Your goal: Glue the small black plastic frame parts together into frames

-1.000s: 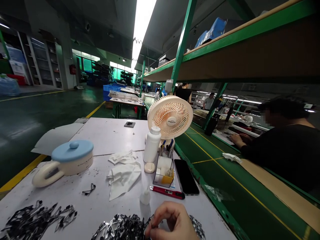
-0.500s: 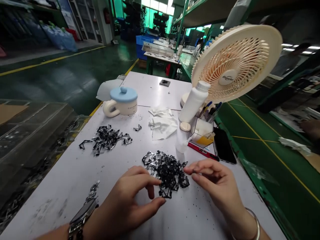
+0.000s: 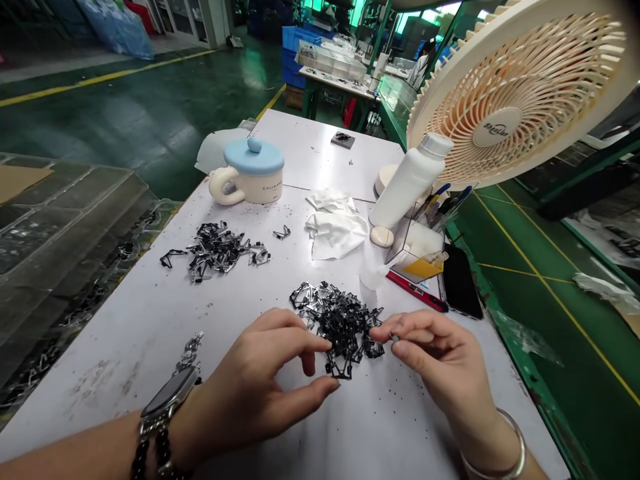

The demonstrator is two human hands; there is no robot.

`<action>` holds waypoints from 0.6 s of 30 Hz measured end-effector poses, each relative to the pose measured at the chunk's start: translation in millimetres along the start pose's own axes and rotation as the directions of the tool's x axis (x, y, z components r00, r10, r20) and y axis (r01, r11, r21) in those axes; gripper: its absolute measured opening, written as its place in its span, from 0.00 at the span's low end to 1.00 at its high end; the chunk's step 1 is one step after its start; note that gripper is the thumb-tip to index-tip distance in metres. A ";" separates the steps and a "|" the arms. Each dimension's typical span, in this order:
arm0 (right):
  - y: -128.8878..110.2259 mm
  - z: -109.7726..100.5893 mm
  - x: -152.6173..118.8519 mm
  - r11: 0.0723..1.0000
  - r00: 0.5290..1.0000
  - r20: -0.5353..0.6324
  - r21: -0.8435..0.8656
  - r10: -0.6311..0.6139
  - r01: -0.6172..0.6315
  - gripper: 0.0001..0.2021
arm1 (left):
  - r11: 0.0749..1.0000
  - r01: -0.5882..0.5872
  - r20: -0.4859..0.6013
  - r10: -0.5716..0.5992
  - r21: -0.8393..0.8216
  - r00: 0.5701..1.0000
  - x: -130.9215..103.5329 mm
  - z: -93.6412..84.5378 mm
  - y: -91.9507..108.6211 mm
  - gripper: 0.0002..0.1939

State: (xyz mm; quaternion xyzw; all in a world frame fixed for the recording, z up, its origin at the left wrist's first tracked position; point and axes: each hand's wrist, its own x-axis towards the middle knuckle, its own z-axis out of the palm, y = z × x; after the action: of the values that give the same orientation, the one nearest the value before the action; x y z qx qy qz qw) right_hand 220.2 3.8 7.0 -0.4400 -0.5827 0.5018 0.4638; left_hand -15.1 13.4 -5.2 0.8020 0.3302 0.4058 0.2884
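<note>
On the white table (image 3: pixel 240 413) a pile of small black angular parts (image 3: pixel 343 320) lies between my hands. My left hand (image 3: pixel 273 377) rests at the pile's left front edge, thumb and forefinger apart with nothing between them, beside a black part at the front. To the right of the pile, my right hand (image 3: pixel 440 360) pinches a small dark thing between thumb and fingertips; it is too small to name. A second pile of black parts (image 3: pixel 217 250) lies farther left, with one loose part (image 3: pixel 283 232) near it.
Behind the piles are a lidded mug (image 3: pixel 257 180), a white cloth (image 3: pixel 335 230) and a white bottle (image 3: pixel 410 180). A pen holder (image 3: pixel 417 247), a phone (image 3: pixel 461 283) and a large fan (image 3: pixel 515 100) stand or lie at the right. Clear trays (image 3: pixel 65 213) are at the left.
The view has tilted down, so the table things appear higher and larger. Both hands hold nearly the same places by the pile; the small thing in my right fingertips shows more clearly.
</note>
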 end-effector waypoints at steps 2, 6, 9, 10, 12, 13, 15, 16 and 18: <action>-0.1 1.1 -0.3 1.000 0.999 0.038 -0.027 -0.001 0.002 0.09 | 1.000 -0.013 0.016 0.013 0.021 1.000 2.5 -1.7 2.1 0.11; 2.1 5.2 -1.1 0.988 0.991 0.130 -0.146 -0.026 0.045 0.08 | 0.994 -0.085 -0.039 0.088 0.074 0.995 1.4 0.2 1.2 0.13; 5.2 9.3 -2.1 0.972 0.991 0.131 -0.232 0.000 0.031 0.07 | 0.986 -0.125 -0.103 0.137 0.112 0.985 -2.9 3.9 -2.2 0.14; 6.2 10.5 -2.3 0.968 0.992 0.127 -0.251 0.013 0.020 0.07 | 0.983 -0.131 -0.110 0.145 0.125 0.983 -4.0 4.9 -3.1 0.14; 7.5 12.5 -2.6 0.960 0.993 0.118 -0.280 0.023 0.011 0.07 | 0.979 -0.138 -0.105 0.154 0.149 0.982 -5.1 5.9 -4.0 0.13; 7.9 13.3 -2.6 0.956 0.993 0.116 -0.294 0.026 0.009 0.07 | 0.976 -0.141 -0.102 0.159 0.163 0.982 -5.1 6.0 -4.0 0.13; 8.2 14.4 -2.5 0.950 0.993 0.115 -0.313 0.028 0.009 0.06 | 0.969 -0.156 -0.097 0.177 0.191 0.980 -4.6 5.8 -3.7 0.12; 8.2 14.8 -2.3 0.948 0.993 0.115 -0.317 0.028 0.011 0.06 | 0.964 -0.168 -0.091 0.189 0.206 0.978 -4.3 5.6 -3.5 0.11; 7.9 15.5 -2.3 0.948 0.993 0.116 -0.318 0.030 0.009 0.05 | 0.952 -0.193 -0.072 0.216 0.237 0.974 -4.0 5.2 -2.9 0.11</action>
State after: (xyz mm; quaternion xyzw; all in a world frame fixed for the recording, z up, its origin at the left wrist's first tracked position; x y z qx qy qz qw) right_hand 205.7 -0.3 -2.1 -0.4813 -0.6800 0.4294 0.3486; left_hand -13.3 11.1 -11.8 0.8390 0.3035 0.4312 0.1342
